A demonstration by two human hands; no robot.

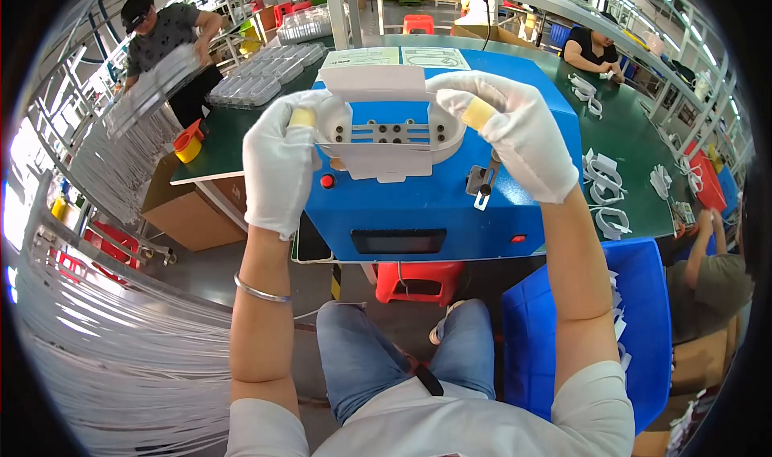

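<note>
Both my hands wear white gloves with yellowish tape on the thumbs. My left hand (pixel 281 155) is closed in a pinch at the left end of a white coiled cable (pixel 453 141). At its right end, my right hand (pixel 515 127) pinches it too. The coil sits around a metal fixture plate (pixel 392 132) with screws, on top of a blue machine (pixel 402 208). A white card flap (pixel 375 82) stands up at the far side of the plate, and another white card flap (pixel 386 161) leans at the near side. My fingertips are partly hidden by the gloves.
Bundled white cables (pixel 605 184) lie on the green table (pixel 627 139) at right. Below stands a blue bin (pixel 651 328). Clear plastic trays (pixel 265 75) are at back left; many white cables (pixel 121 336) hang at left. A red stool (pixel 418 282) is under the machine. Other people work nearby.
</note>
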